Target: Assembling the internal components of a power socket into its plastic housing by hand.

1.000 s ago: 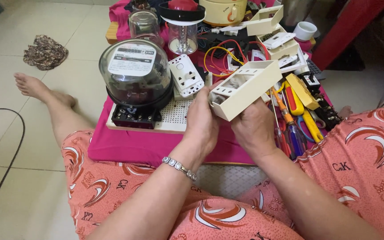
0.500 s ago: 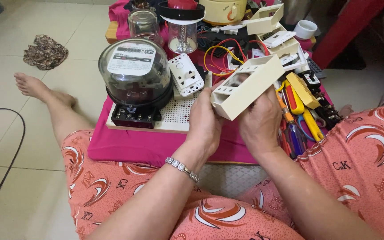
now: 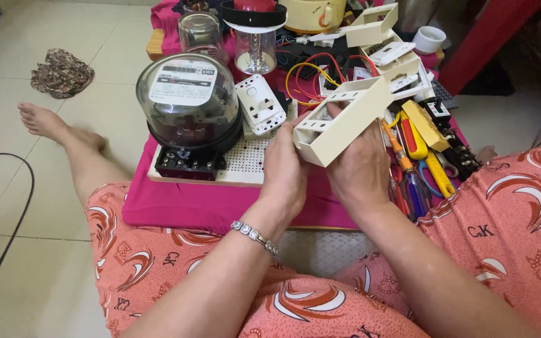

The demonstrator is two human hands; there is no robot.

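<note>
Cream plastic is what both hands close on: a long rectangular electrical box [image 3: 345, 122], open on its upper face, held tilted with its far end raised toward the upper right. It hangs in the air just above the near edge of the pink cloth [image 3: 220, 203] covering a low table. The left hand [image 3: 285, 169] grips the lower, near end, fingers curled against the box's side, a silver bracelet [image 3: 255, 236] on its wrist. The right hand [image 3: 361, 166] wraps the underside and long side from the right, with its fingertips [image 3: 333, 111] reaching into the open face.

Just left of the box stands a glass-domed electric meter [image 3: 186, 103] mounted on a white perforated board [image 3: 252, 159], with a white socket plate [image 3: 259, 105] leaning beside it. To the right lie screwdrivers and pliers with red, yellow and blue handles [image 3: 417, 156]. Behind the box, red and yellow wires [image 3: 311, 78] loop among more cream boxes [image 3: 377, 25] and a clear lantern with a red top [image 3: 255, 37]. A patterned rag [image 3: 62, 72] sits on the tiled floor, well apart
</note>
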